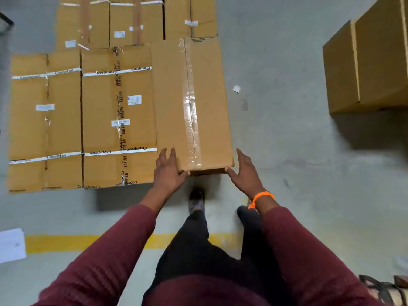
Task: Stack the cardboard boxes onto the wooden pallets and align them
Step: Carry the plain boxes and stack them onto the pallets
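A plain cardboard box (192, 102) sealed with clear tape lies at the right end of a row of boxes. My left hand (169, 171) rests on its near left corner, fingers on top and thumb against the front face. My right hand (246, 172) presses its near right corner, fingers spread along the side. To its left stand two boxes with white branded tape (119, 120) (46, 120), their tops about level with it. More boxes (136, 21) fill the row behind. The pallet under the boxes is hidden.
A large stack of plain cardboard boxes (371, 60) stands at the right. A yellow floor line (66, 242) runs behind my feet. A white sheet (12, 245) lies at the left edge; a scrap of paper (236, 89) lies on the grey floor.
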A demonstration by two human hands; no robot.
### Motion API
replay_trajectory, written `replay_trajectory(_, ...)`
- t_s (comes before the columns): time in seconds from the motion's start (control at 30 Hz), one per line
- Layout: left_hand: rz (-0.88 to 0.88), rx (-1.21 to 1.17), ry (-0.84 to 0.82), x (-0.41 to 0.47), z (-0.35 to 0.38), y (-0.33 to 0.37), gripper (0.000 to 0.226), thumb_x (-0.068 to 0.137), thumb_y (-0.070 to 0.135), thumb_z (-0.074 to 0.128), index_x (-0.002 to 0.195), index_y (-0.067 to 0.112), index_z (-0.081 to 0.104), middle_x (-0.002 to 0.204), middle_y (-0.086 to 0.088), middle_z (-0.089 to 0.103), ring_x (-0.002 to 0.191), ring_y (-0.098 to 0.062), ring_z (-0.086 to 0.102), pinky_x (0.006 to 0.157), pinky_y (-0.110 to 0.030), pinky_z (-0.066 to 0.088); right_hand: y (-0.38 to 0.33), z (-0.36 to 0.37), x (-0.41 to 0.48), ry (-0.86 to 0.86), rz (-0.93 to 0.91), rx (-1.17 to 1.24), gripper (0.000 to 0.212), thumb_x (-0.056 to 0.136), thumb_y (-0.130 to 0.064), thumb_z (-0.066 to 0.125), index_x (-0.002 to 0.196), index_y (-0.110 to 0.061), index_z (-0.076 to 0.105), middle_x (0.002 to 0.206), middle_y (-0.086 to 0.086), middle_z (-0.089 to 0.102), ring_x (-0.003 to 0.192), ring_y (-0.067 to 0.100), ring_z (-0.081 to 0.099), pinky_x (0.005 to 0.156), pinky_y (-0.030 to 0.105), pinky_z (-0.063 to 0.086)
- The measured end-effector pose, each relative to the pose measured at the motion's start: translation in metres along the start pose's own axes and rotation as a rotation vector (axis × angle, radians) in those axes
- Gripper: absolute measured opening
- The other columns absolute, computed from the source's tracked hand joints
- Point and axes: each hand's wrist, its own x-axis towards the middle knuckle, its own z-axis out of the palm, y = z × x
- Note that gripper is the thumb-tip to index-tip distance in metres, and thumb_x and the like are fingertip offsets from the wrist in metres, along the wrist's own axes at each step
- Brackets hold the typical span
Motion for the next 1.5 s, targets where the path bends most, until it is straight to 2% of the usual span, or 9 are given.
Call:
replay_trajectory(0.2, 0.128, -0.01, -0.091, -0.031, 0.013, 0.147, 0.082, 0.093, 0.035, 0.064, 0.159, 0.014, 0.019, 0.162, -0.015, 0.018, 0.148, -0.036, 0.018, 0.118, -0.047, 0.029, 0.054, -0.068, -0.039, -0.011, 0.016, -0.019, 0.072, 0.099, -0.033, 0.061, 0.159, -0.013, 0.027, 0.152, 0.018, 0.042, 0.139, 0.037, 0.041, 0.113, 0.042, 0.035)
replay_trajectory(0.3, 0.186, 0.015, -0.129, -0.04, 0.038, 0.235, 0.078, 0.094, 0.038, 0.062, 0.157, 0.013, 0.023, 0.16, -0.016, 0.025, 0.145, -0.037, 0.025, 0.117, -0.047, 0.031, 0.099, -0.135, -0.042, -0.045, 0.002, -0.102, 0.069, 0.101, -0.035, 0.058, 0.159, -0.014, 0.027, 0.15, 0.018, 0.043, 0.137, 0.037, 0.04, 0.112, 0.042, 0.035)
replay_trajectory(0.4, 0.294, 0.038, -0.15, -0.043, 0.064, 0.333, 0.079, 0.095, 0.042, 0.06, 0.158, 0.012, 0.022, 0.161, -0.015, 0.024, 0.148, -0.034, 0.023, 0.119, -0.043, 0.029, 0.14, -0.226, -0.036, 0.086, 0.018, -0.093, 0.064, 0.101, -0.035, 0.057, 0.156, -0.013, 0.033, 0.147, 0.018, 0.047, 0.136, 0.036, 0.04, 0.111, 0.043, 0.038)
replay_trajectory(0.6, 0.535, 0.128, -0.092, -0.039, 0.084, 0.496, 0.075, 0.096, 0.044, 0.058, 0.158, 0.017, 0.025, 0.161, -0.01, 0.027, 0.149, -0.03, 0.02, 0.115, -0.044, 0.031, 0.207, -0.377, -0.033, 0.385, 0.072, 0.046, 0.052, 0.099, -0.032, 0.062, 0.145, -0.01, 0.051, 0.134, 0.016, 0.06, 0.128, 0.036, 0.051, 0.106, 0.043, 0.043)
replay_trajectory(0.77, 0.547, 0.068, -0.104, -0.02, 0.093, 0.577, 0.073, 0.095, 0.041, 0.06, 0.156, 0.014, 0.03, 0.158, -0.011, 0.032, 0.147, -0.031, 0.023, 0.117, -0.045, 0.031, 0.243, -0.426, -0.03, 0.513, 0.145, 0.213, 0.046, 0.098, -0.031, 0.064, 0.14, -0.012, 0.055, 0.131, 0.012, 0.063, 0.125, 0.031, 0.054, 0.103, 0.04, 0.043)
replay_trajectory(1.0, 0.586, 0.038, -0.136, 0.035, 0.113, 0.687, 0.065, 0.096, 0.039, 0.058, 0.152, 0.013, 0.037, 0.153, -0.013, 0.041, 0.143, -0.032, 0.033, 0.114, -0.041, 0.033, 0.279, -0.485, 0.016, 0.512, 0.213, 0.35, 0.043, 0.097, -0.029, 0.066, 0.136, -0.013, 0.059, 0.13, 0.009, 0.065, 0.125, 0.025, 0.057, 0.104, 0.034, 0.043)
replay_trajectory(1.1, 0.61, 0.032, -0.163, 0.071, 0.115, 0.753, 0.069, 0.095, 0.037, 0.061, 0.153, 0.012, 0.035, 0.154, -0.013, 0.04, 0.143, -0.032, 0.032, 0.115, -0.04, 0.03, 0.301, -0.542, 0.05, 0.529, 0.235, 0.351, 0.044, 0.097, -0.026, 0.067, 0.137, -0.011, 0.059, 0.131, 0.009, 0.065, 0.125, 0.024, 0.057, 0.103, 0.029, 0.041)
replay_trajectory(1.27, 0.578, -0.016, -0.234, 0.126, 0.103, 0.874, 0.072, 0.095, 0.041, 0.062, 0.154, 0.011, 0.033, 0.153, -0.015, 0.042, 0.141, -0.034, 0.036, 0.113, -0.04, 0.033, 0.332, -0.657, 0.095, 0.542, 0.27, 0.293, 0.047, 0.097, -0.029, 0.067, 0.14, -0.012, 0.057, 0.137, 0.01, 0.062, 0.129, 0.028, 0.055, 0.109, 0.04, 0.044)
replay_trajectory(1.5, 0.546, -0.11, -0.332, 0.165, 0.102, 0.992, 0.074, 0.095, 0.046, 0.063, 0.152, 0.008, 0.036, 0.151, -0.017, 0.047, 0.136, -0.033, 0.048, 0.108, -0.038, 0.042, 0.38, -0.786, 0.137, 0.791, 0.404, 0.447, 0.049, 0.097, -0.034, 0.067, 0.141, -0.017, 0.056, 0.142, 0.011, 0.056, 0.132, 0.029, 0.052, 0.108, 0.041, 0.043)
